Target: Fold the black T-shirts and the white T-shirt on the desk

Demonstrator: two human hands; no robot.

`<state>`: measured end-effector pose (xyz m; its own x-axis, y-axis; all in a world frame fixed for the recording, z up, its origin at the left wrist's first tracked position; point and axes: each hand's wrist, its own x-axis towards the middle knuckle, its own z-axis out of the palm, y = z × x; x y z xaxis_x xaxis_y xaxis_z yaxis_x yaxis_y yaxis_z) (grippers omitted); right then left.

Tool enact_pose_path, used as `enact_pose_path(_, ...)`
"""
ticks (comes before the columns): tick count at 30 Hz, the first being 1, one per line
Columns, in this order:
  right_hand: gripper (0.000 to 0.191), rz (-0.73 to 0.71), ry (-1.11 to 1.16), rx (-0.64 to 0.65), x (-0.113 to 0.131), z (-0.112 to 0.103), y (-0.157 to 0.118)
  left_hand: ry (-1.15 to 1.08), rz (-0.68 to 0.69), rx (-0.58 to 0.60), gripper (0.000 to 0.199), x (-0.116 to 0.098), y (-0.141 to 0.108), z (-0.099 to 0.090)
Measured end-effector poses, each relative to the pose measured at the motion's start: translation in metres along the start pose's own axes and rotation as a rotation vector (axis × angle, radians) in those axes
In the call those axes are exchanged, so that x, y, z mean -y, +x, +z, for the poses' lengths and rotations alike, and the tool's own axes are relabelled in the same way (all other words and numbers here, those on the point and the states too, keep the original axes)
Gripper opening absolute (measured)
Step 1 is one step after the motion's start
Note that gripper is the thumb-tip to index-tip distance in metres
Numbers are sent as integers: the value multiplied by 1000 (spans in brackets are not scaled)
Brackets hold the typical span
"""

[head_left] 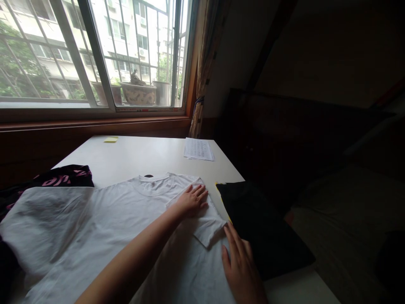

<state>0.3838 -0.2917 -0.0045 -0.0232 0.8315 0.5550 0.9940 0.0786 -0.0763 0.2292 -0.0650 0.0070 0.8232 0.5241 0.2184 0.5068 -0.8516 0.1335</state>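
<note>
A white T-shirt (120, 228) lies spread over the table, its collar toward the window. The sleeve on the right is folded inward over the shirt body, while the left sleeve stretches out flat. My left hand (193, 200) reaches across and rests flat on the cloth near the right shoulder, fingers extended. By the cuff of the folded sleeve is my right hand (238, 257), its fingers stretched and the fingertips touching the shirt's right edge. Beside it lies a dark folded cloth (262, 232) with a yellow edge.
The white table (142, 154) bears printed sheets (198, 149) and a yellow sticky note (111, 139) at its far side. A black garment with pink print (69, 175) lies at the left. Beyond are a barred window and a tied curtain (199, 109).
</note>
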Motion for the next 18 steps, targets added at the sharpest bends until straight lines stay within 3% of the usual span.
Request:
enact_pose_path(5,58,-11,-30,61,4,-7,1,2,-11,8,62,5,7,2)
enact_pose_path(10,61,-23,-64,169,-2,0,-4,5,-46,-10,63,11,17,10)
enact_pose_path(18,60,-59,-32,153,-9,8,-7,-5,-115,-61,60,24,35,20)
